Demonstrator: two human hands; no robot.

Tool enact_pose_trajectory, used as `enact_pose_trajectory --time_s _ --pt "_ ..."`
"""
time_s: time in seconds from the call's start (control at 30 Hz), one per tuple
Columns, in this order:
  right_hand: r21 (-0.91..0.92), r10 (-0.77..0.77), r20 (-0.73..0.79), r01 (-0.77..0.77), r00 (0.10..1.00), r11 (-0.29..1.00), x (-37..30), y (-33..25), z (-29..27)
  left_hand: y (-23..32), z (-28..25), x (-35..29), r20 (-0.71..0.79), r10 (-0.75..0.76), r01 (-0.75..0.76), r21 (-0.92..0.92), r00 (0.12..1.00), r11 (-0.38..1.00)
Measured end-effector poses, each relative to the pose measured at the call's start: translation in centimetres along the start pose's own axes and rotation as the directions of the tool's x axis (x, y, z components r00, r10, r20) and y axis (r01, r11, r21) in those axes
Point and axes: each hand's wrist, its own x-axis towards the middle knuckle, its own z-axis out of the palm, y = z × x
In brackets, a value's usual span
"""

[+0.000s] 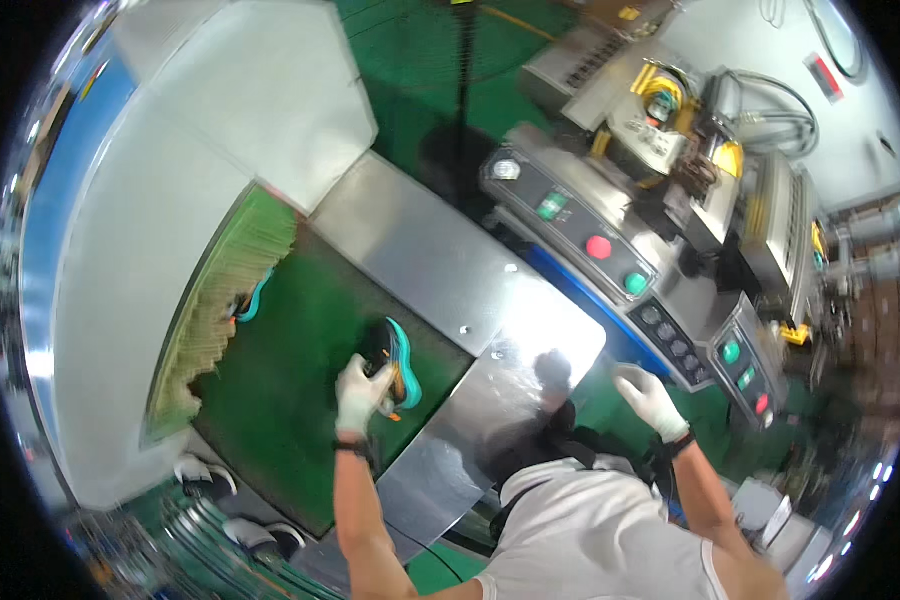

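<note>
My left hand, in a white glove, is closed around a sports shoe with a black upper, a teal sole and orange parts. The shoe lies on its side at the right part of a green conveyor belt. Farther left, a second teal-soled shoe is partly hidden by a curtain of pale green strips. My right hand, also gloved, hangs apart from everything, near the machine's button panel. Its fingers reach forward and hold nothing.
A grey machine housing stands over the belt at left. Bright metal plates edge the belt. At lower left, dark shoes with white soles sit by a rack of rods. To the right stands a machine with yellow clamps.
</note>
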Motion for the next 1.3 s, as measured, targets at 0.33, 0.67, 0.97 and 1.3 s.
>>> enact_pose_trajectory --time_s 0.33,0.67,0.97,1.3 --pt "0.811 -0.148 0.548 -0.480 0.823 0.334 -1.3 -5.4 -2.2 28.0 6.3 -13.7 0.490 0.784 -0.494 -0.608 0.382 0.621" --pt "0.994 -0.374 0.017 0.024 0.927 0.105 -5.0 -2.3 -21.5 58.5 12.8 -6.7 0.456 0.871 -0.917 -0.238 0.185 0.320" --pt "0.947 -0.221 -0.319 0.302 0.922 -0.109 -6.8 5.4 -28.4 74.6 26.0 15.9 0.209 0.866 -0.852 0.386 0.455 0.354" --pt "0.901 0.084 -0.408 0.416 0.909 -0.124 -6.7 5.9 -25.7 75.8 26.8 17.7 0.214 0.770 -0.741 0.512 0.601 0.436"
